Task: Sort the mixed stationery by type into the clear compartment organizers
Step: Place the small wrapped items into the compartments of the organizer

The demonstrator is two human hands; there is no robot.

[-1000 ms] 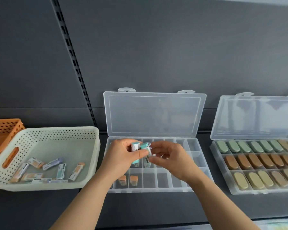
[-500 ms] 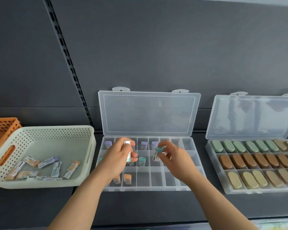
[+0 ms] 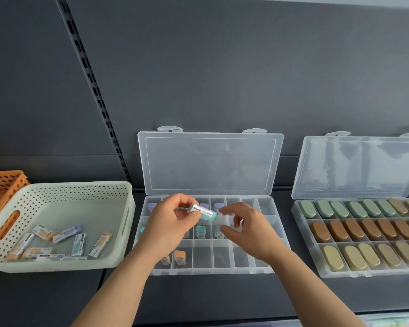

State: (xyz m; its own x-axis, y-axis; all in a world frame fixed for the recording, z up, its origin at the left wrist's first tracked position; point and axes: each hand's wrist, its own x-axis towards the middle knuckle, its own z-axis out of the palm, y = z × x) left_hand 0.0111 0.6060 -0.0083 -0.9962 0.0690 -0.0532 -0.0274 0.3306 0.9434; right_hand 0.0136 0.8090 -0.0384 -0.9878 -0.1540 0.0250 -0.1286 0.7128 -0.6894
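Note:
My left hand (image 3: 171, 224) pinches a small teal-capped stationery piece (image 3: 204, 212), tilted sideways over the middle row of the clear compartment organizer (image 3: 210, 271). My right hand (image 3: 244, 228) hovers just right of it with loosely bent fingers and holds nothing. In the organizer, purple-capped pieces (image 3: 219, 206) stand in the back row, teal-capped pieces (image 3: 200, 230) in the middle row and orange-capped pieces (image 3: 180, 256) in the front row. My hands hide some compartments. A cream perforated basket (image 3: 57, 188) on the left holds several mixed pieces (image 3: 80, 244).
The organizer's lid (image 3: 210, 164) stands open against the dark back wall. To the right, a second clear organizer (image 3: 300, 234) holds rows of green, brown and tan oval pieces. An orange basket (image 3: 3, 182) sits behind the cream one at the far left.
My right hand held a teal-capped piece and now holds nothing. My left hand has tipped its teal-capped piece sideways toward the right hand.

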